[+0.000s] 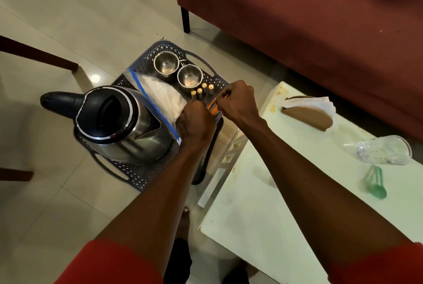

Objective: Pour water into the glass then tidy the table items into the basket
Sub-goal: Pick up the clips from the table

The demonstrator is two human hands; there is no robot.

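A grey lattice basket (203,60) stands on the floor left of the white table (258,215). Inside it are a steel kettle (119,123), a zip bag with white contents (160,93), two steel cups (166,64) (190,76) and several batteries (202,91) standing upright. My left hand (194,123) and my right hand (238,100) meet over the basket's right side and together hold a thin orange object (212,106). The clear glass (386,149) stands on the table at the right.
On the table there are also a brown napkin holder with white tissues (309,112) and a green cylinder (375,181) lying on its side. A dark red sofa (309,20) fills the back right. Dark wooden furniture legs (39,54) stand at the left on the tiled floor.
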